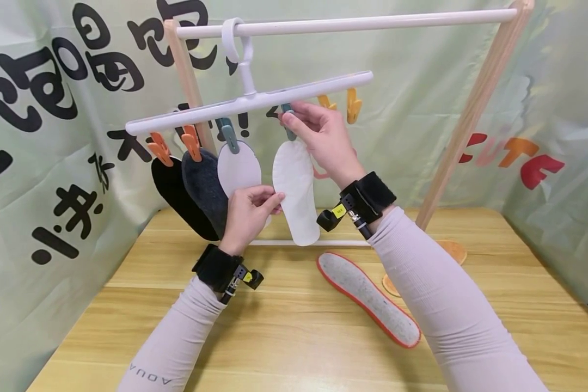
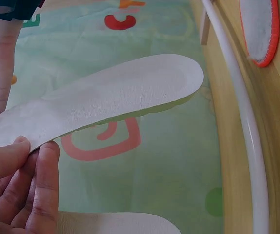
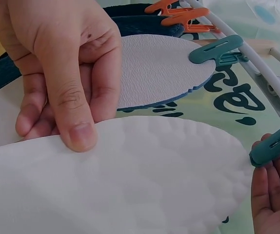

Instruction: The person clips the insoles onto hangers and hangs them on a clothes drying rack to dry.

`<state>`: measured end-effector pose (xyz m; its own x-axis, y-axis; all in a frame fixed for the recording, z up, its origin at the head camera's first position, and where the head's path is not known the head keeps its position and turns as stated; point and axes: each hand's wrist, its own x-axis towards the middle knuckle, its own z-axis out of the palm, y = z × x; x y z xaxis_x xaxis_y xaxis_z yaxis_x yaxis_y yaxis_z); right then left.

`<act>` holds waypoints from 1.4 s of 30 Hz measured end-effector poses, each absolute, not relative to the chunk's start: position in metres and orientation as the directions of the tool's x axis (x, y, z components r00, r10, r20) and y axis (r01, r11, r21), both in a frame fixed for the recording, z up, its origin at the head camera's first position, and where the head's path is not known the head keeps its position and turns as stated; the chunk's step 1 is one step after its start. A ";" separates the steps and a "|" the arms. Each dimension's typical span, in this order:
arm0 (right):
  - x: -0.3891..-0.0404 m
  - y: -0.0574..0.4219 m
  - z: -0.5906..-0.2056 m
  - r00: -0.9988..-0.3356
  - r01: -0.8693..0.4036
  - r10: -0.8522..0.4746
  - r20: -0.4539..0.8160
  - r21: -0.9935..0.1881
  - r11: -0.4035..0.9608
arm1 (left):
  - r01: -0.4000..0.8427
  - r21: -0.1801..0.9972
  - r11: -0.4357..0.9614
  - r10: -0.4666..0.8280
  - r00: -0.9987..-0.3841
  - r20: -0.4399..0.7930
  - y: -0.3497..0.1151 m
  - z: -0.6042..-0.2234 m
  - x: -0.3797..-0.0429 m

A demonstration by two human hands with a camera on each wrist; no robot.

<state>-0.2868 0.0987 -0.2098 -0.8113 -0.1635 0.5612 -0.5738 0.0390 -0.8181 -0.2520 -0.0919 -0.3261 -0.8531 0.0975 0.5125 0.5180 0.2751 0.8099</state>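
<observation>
A white insole [image 1: 296, 193] hangs upright beneath a tilted white hanger [image 1: 255, 102]. My left hand [image 1: 249, 214] pinches its left edge between thumb and fingers, seen close in the left wrist view on the same insole [image 2: 115, 92]. My right hand [image 1: 330, 139] pinches a teal clip [image 1: 289, 124] under the hanger. In the right wrist view that clip [image 3: 271, 146] meets the insole's top edge. To the left, another teal clip [image 1: 229, 136] holds a second white insole [image 1: 237, 166], partly hidden by my left hand. Orange clips [image 1: 191, 142] hold a dark grey insole [image 1: 201, 185] and a black insole [image 1: 176, 196].
The hanger hooks over the white rail [image 1: 348, 23] of a wooden-sided rack [image 1: 472, 114]. Two yellow clips [image 1: 354, 106] hang at its right. A grey insole with red edging [image 1: 369, 299] lies on the wooden table [image 1: 274, 337]. Round orange pieces [image 1: 453, 251] lie by my right sleeve.
</observation>
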 end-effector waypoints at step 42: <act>-0.288 0.111 -0.215 -0.789 -0.610 -0.108 0.605 -0.791 0.031 | 0.561 0.778 0.283 0.154 -0.827 0.541 -0.085 -0.314 -0.253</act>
<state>-0.2877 0.1106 -0.2149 -0.7892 -0.1079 0.6045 -0.6104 0.0307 -0.7915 -0.2534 -0.0854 -0.3143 -0.8270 0.1537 0.5407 0.5611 0.2832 0.7778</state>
